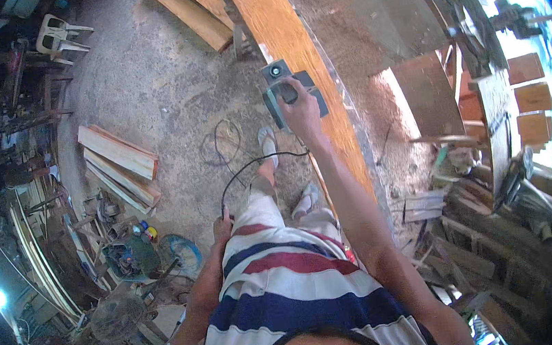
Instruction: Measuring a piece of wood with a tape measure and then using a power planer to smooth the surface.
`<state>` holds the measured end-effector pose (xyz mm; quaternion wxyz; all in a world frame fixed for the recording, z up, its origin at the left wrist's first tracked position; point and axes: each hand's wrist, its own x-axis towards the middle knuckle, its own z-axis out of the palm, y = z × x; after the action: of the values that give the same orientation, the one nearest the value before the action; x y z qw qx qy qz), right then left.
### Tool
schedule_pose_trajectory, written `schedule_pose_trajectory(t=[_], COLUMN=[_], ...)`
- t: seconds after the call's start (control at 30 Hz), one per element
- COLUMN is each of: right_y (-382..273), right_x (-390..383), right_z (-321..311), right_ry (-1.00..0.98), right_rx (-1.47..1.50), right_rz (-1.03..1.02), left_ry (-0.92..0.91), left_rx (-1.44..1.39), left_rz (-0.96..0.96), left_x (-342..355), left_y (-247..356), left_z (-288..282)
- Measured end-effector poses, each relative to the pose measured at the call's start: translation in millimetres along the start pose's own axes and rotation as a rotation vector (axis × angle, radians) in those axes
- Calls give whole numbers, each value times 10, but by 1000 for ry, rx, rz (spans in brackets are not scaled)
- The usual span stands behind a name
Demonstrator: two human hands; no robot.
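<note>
My right hand [300, 107] is wrapped round the handle of a boxy grey corded power tool [275, 100] with a round knob at its far end. Whether it is a planer or a sander I cannot tell. The tool rests on a long orange-brown wooden board [269, 8], partly overhanging its left edge. From near the tool a black power cord [248, 167] arcs leftward to my left hand [223, 227], whose fingers are closed on it at my left hip. That hand is small in view and partly blurred.
Cut planks [119, 154] lie on the dusty floor [168, 82] at left, with more planks [197, 10] beyond. Loose cord [224, 144] coils by my feet. A plastic chair [60, 39] is far left. Timber pieces [425, 92] and a workbench [497, 124] line the right.
</note>
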<state>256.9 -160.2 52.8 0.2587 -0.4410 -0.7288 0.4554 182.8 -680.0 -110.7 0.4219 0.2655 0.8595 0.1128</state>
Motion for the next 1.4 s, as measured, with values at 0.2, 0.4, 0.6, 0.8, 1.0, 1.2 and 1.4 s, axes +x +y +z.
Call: schedule_pose_trajectory(t=[0.2, 0.4, 0.6, 0.8, 1.0, 1.2, 1.4], right_y=[-429, -770, -1026, -504, 102, 307, 376], right_x=[1321, 2842, 4057, 2836, -137, -2559, -2162], right_z=[577, 1268, 1648, 1251, -60, -1175, -987], right_ry=[-16, -11, -24, -25, -73, -52, -28], right_rx=[-55, -66, -26, 47, 76, -4, 10], right_rz=[51, 27, -15, -64, 13, 246, 152], left_ry=[33, 104, 30, 87, 20, 3, 189], left_rx=[-224, -226, -574, -695, -452, -39, 381], left_rz=[-145, -294, -414, -437, -448, -177, 328], left_x=[492, 1014, 1439, 1036, 419, 245, 506], left_y=[121, 683, 917, 476, 215, 306, 321], left_z=[-466, -1124, -1889, -1779, -1263, -784, -725])
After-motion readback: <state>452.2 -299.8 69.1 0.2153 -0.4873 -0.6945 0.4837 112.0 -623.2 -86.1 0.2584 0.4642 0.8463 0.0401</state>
